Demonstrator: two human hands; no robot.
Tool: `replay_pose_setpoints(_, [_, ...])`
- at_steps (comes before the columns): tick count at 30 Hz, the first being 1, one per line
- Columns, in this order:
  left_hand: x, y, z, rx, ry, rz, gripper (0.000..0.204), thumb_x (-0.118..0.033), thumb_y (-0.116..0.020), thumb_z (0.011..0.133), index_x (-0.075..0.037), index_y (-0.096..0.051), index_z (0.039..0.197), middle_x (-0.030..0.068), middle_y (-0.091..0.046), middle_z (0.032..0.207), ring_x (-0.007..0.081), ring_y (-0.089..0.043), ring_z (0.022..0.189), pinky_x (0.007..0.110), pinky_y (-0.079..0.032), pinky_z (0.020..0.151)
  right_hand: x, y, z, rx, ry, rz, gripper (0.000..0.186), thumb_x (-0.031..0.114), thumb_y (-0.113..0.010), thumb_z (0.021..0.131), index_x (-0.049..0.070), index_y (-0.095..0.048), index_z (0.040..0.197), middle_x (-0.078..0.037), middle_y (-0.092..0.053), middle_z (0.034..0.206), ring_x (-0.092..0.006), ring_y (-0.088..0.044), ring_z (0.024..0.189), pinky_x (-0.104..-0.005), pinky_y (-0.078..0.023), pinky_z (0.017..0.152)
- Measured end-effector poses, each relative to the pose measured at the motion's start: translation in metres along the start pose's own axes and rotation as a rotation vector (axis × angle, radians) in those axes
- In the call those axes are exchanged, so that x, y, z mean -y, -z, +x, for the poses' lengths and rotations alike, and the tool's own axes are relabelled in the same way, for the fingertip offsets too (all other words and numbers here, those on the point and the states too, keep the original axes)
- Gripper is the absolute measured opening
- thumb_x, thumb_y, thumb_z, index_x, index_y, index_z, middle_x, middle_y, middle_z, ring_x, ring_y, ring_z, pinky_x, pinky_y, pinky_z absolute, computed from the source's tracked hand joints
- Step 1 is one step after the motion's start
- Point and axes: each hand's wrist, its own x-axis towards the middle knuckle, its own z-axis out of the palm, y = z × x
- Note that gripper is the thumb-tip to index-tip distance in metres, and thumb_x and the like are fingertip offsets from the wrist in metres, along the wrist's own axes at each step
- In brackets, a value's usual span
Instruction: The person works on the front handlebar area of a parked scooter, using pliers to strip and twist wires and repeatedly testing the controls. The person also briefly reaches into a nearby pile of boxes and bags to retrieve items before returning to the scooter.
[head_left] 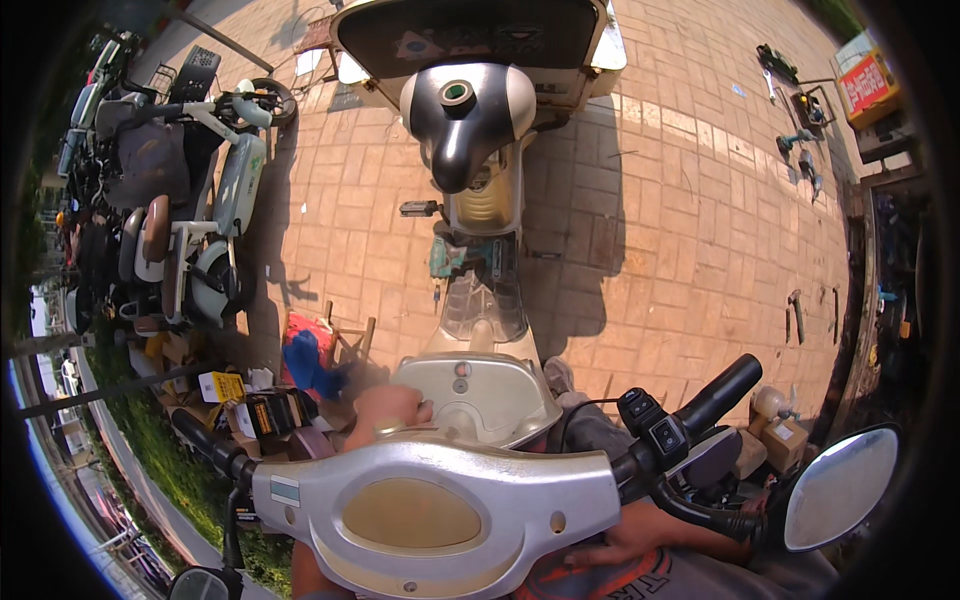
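In front of me stands a scooter with a silver handlebar cover (450, 500) and a tan oval in its middle. Beyond the cover, my left hand (388, 408) is curled at the left side of the pale inner front panel (480, 390); whatever its fingers grip is hidden. Below the right end of the cover, my right hand (605, 548) lies against dark clothing with a red patch, fingers stretched out, partly covered by the cover. On the scooter's footboard rests a teal power drill (465, 257). Behind it is the black-and-white saddle (470, 115), carrying a small round green-rimmed object.
Parked scooters (190, 190) line the left side. Near my left arm are boxes (265, 410) and a blue glove-like item (312, 362) on a red stool. Tools, including a hammer (795, 315), lie on the brick paving at right. A mirror (842, 488) juts out right.
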Motion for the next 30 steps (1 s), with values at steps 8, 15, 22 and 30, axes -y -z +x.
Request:
replay_pose_setpoints(8, [-0.012, -0.005, -0.005, 0.034, 0.295, -0.156, 0.039, -0.041, -0.063, 0.079, -0.004, -0.069, 0.094, 0.0189, -0.068, 0.09, 0.032, -0.066, 0.086, 0.042, -0.051, 0.077, 0.005, -0.009, -0.004, -0.027, 0.052, -0.053, 0.048, 0.038, -0.062, 0.087, -0.002, -0.059, 0.113, -0.024, -0.058, 0.111, -0.0396, -0.057, 0.104, -0.0412, -0.047, 0.092])
replay_pose_setpoints(15, [-0.05, 0.062, -0.092, -0.343, -0.148, -0.975, 0.027, -0.014, -0.063, 0.085, 0.005, -0.061, 0.104, 0.0135, -0.066, 0.096, 0.0177, -0.064, 0.087, 0.028, -0.05, 0.077, -0.006, -0.023, -0.013, -0.131, 0.008, -0.144, 0.045, 0.038, -0.064, 0.086, -0.005, -0.059, 0.095, -0.025, -0.056, 0.106, -0.0407, -0.058, 0.093, -0.043, -0.049, 0.083])
replay_pose_setpoints(22, [-0.005, 0.022, -0.078, -0.273, -0.229, -0.946, 0.025, -0.013, -0.061, 0.084, 0.004, -0.062, 0.103, 0.0139, -0.066, 0.097, 0.0204, -0.064, 0.089, 0.03, -0.05, 0.079, 0.0, -0.028, -0.028, -0.161, 0.024, -0.15, 0.042, 0.036, -0.065, 0.086, -0.005, -0.057, 0.092, -0.024, -0.052, 0.115, -0.0398, -0.057, 0.098, -0.0419, -0.049, 0.083])
replay_pose_setpoints(30, [0.027, -0.003, -0.071, -0.343, -0.201, -0.812, 0.024, -0.012, -0.06, 0.084, 0.003, -0.062, 0.102, 0.0144, -0.066, 0.098, 0.0235, -0.064, 0.09, 0.033, -0.049, 0.082, -0.011, -0.037, -0.032, -0.18, 0.037, -0.171, 0.041, 0.033, -0.066, 0.085, -0.006, -0.057, 0.093, -0.025, -0.051, 0.114, -0.0404, -0.056, 0.099, -0.0414, -0.048, 0.084])
